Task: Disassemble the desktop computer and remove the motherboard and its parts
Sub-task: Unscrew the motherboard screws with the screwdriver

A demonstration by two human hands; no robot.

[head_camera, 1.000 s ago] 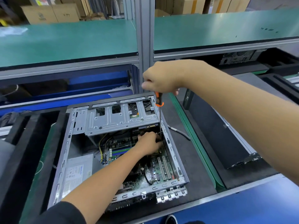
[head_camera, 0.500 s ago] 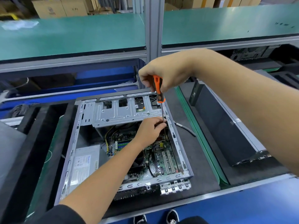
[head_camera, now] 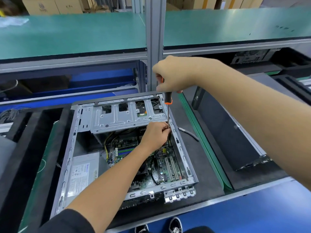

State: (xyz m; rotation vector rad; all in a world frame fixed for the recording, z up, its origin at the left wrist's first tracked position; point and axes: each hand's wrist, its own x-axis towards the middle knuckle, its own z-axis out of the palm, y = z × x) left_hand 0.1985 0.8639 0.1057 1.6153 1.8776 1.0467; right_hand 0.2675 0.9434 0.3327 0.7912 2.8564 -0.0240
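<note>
2 green shelves (head_camera: 72,34) above black mat (head_camera: 207,179)

Black-and-orange screwdriver (head_camera: 168,100), green motherboard (head_camera: 165,167), silver-grey computer case (head_camera: 182,157), teal shelf (head_camera: 72,34), black sleeve (head_camera: 67,222).

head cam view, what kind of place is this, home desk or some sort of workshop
Most likely an electronics teardown or recycling line, not a home desk. A green-matted shelf on a metal frame runs above the bench, cardboard boxes are stacked behind it, and another computer case waits beyond the opened desktop computer.
</note>
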